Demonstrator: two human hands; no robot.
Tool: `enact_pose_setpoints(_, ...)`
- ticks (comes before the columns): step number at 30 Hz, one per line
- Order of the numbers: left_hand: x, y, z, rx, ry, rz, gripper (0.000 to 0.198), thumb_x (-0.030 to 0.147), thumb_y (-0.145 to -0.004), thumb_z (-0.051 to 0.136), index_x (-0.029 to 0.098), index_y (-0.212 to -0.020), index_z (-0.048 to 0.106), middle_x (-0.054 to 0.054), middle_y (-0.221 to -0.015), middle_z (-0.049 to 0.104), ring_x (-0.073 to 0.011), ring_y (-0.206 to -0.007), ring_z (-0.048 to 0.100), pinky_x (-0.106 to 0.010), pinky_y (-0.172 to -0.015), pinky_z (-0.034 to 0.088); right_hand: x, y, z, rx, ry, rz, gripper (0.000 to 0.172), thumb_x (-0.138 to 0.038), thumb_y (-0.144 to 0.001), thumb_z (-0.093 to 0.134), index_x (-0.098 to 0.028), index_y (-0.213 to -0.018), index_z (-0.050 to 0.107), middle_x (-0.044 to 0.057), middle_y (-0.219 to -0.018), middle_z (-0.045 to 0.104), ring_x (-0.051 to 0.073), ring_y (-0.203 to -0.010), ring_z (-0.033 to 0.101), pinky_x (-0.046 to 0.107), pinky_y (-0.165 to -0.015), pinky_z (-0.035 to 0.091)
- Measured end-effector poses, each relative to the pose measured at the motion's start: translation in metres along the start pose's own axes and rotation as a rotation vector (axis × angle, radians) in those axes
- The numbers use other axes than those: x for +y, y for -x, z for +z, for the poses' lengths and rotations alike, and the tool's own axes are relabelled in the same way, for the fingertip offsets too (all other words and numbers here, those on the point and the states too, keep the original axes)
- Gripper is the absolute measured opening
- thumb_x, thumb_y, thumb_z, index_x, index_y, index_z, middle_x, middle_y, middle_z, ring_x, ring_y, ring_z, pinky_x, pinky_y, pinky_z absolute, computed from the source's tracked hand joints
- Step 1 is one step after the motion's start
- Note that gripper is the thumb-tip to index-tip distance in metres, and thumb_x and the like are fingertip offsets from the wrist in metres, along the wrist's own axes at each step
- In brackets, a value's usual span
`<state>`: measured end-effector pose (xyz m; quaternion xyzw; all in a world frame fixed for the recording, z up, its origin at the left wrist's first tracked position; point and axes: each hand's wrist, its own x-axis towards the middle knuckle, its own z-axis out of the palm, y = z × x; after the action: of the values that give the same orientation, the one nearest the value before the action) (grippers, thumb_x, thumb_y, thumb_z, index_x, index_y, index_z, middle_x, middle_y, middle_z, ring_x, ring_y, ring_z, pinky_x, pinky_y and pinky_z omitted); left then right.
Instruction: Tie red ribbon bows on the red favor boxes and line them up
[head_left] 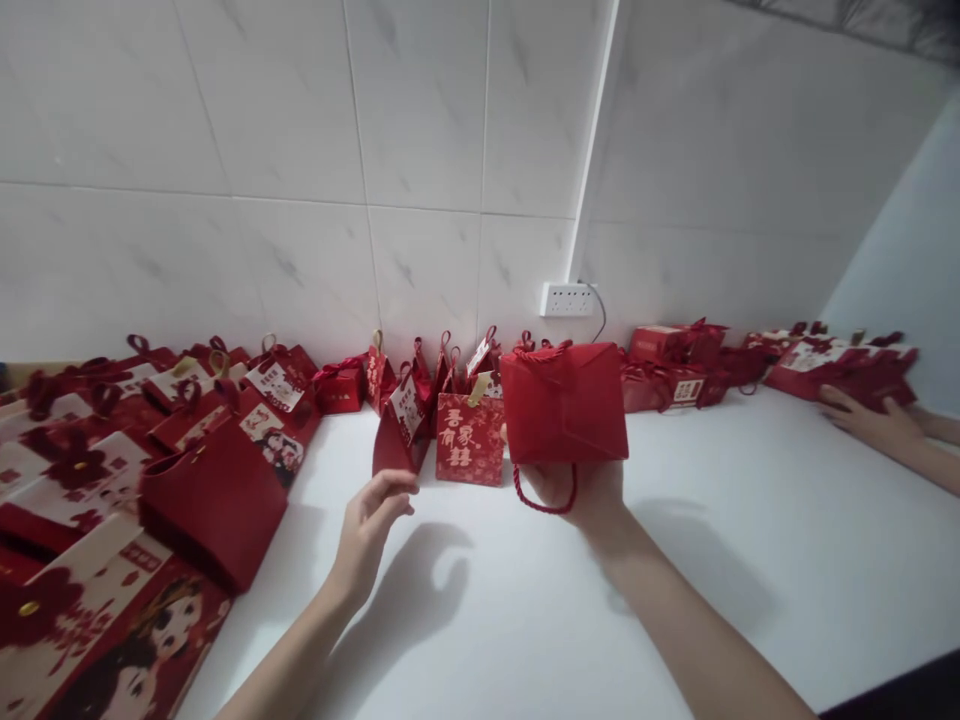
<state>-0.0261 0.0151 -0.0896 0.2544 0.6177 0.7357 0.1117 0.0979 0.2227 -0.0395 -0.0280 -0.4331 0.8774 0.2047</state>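
Note:
In the middle of the head view, my right hand (574, 492) holds up a plain red gift box (566, 405). Its fingers are mostly hidden behind and beneath the box, and a twisted red cord handle (541, 508) dangles over the palm. My left hand (371, 520) hovers above the table with loosely bent fingers and nothing in them. Just beyond it stands a peaked red box (401, 430) with a white printed panel. Beside that one is a red patterned box (470, 440) with gold characters, partly covered by the raised box.
Many red and white gift boxes (214, 500) crowd the left of the white table (487, 610). More boxes (675, 365) line the wall. At the far right, another person's hands (877, 425) touch a red box (844, 370). A white power strip (568, 300) hangs on the wall.

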Motion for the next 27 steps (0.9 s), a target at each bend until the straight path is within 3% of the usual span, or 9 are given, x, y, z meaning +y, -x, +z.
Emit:
enact_pose_setpoints(9,0.000,0.003,0.006,-0.101,-0.043,-0.066,0.016,0.031,-0.068,0.063,0.016,-0.075,0.063,-0.004,-0.076,0.058,-0.0165,-0.075,0.053,-0.026,-0.067,0.043,0.005,0.004,0.010,-0.146,-0.186,0.125,0.046,-0.059,-0.073,0.050,-0.028,-0.105,0.060,0.001,-0.118,0.063,0.026,-0.104,0.061,0.045,-0.087,0.051)
enact_pose_setpoints(14,-0.001,0.003,0.007,-0.106,-0.036,-0.060,0.014,0.029,-0.067,0.063,0.017,-0.074,0.063,-0.003,-0.075,0.058,-0.0158,-0.073,0.053,-0.025,-0.066,0.043,0.013,0.002,0.001,-0.243,-0.138,0.175,0.049,-0.063,-0.071,0.051,-0.026,-0.102,0.062,0.003,-0.108,0.067,0.029,-0.106,0.060,0.051,-0.088,0.049)
enact_pose_setpoints(16,-0.002,0.003,0.007,-0.102,-0.031,-0.059,0.015,0.030,-0.067,0.064,0.016,-0.074,0.063,-0.003,-0.076,0.058,-0.0157,-0.073,0.053,-0.026,-0.065,0.043,0.017,0.001,-0.003,-0.246,-0.064,0.120,0.048,-0.065,-0.070,0.052,-0.025,-0.095,0.063,0.004,-0.100,0.069,0.029,-0.105,0.060,0.050,-0.087,0.050)
enact_pose_setpoints(19,-0.004,0.000,0.008,-0.070,0.047,-0.040,0.022,0.037,-0.071,0.063,0.016,-0.079,0.063,-0.004,-0.079,0.060,-0.0171,-0.075,0.055,-0.027,-0.067,0.045,0.017,0.002,-0.005,-0.305,0.234,-0.083,0.050,-0.058,-0.064,0.066,-0.024,-0.101,0.060,0.006,-0.103,0.066,0.030,-0.105,0.060,0.045,-0.086,0.052)
enact_pose_setpoints(24,-0.004,0.001,0.011,0.109,0.161,0.129,0.036,0.051,-0.076,0.053,0.018,-0.088,0.060,-0.005,-0.090,0.061,-0.0190,-0.086,0.057,-0.028,-0.069,0.046,0.016,0.007,0.000,-0.484,1.113,-0.548,0.085,-0.023,-0.059,0.075,-0.025,-0.134,0.036,0.011,-0.130,0.043,0.029,-0.120,0.047,0.044,-0.099,0.042)
enact_pose_setpoints(27,-0.003,0.009,0.014,0.093,0.057,0.246,0.038,0.051,-0.084,0.045,0.019,-0.102,0.057,-0.007,-0.105,0.059,-0.0203,-0.097,0.056,-0.030,-0.079,0.046,0.022,0.008,0.001,-0.513,1.342,-0.613,0.088,-0.017,-0.059,0.072,-0.025,-0.137,0.031,0.012,-0.129,0.039,0.029,-0.121,0.045,0.043,-0.098,0.044)
